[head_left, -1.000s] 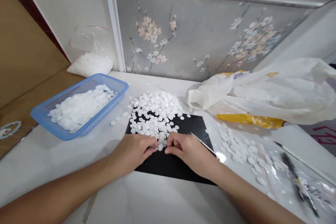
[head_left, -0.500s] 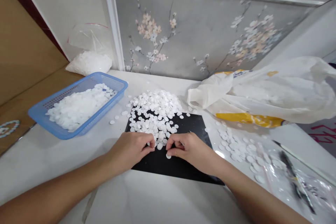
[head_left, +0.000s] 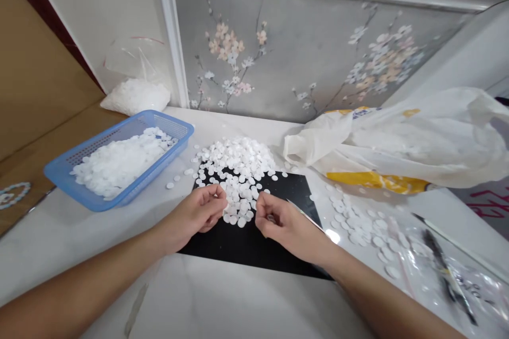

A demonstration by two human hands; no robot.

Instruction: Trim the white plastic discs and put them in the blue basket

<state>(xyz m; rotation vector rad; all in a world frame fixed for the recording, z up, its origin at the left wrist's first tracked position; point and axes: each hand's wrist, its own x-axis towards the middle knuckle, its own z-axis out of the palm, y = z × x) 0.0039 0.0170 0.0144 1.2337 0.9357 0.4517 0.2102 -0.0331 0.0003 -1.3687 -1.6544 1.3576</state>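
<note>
A heap of small white discs (head_left: 238, 156) spreads over the back of a black mat (head_left: 254, 254). My left hand (head_left: 202, 212) is at the left of the pile's front part, its thumb and fingers pinched together; what they hold, if anything, is too small to name. On the pile's right side, my right hand (head_left: 278, 222) has its fingers curled against the thumb, and anything between them is hidden. A thin pale tool (head_left: 304, 213) shows behind the right hand, slanting along its back.
A blue basket (head_left: 157, 161) of white discs stands at the left, with a clear bag of white pieces (head_left: 137, 96) behind it. At the right lie a white plastic bag (head_left: 397, 143), scattered discs (head_left: 358, 222), a black pen (head_left: 449, 270) and clear bags.
My left hand has shifted left and slightly up. The disc that was at my right fingertips no longer shows there, and the pale tool is more visible.
</note>
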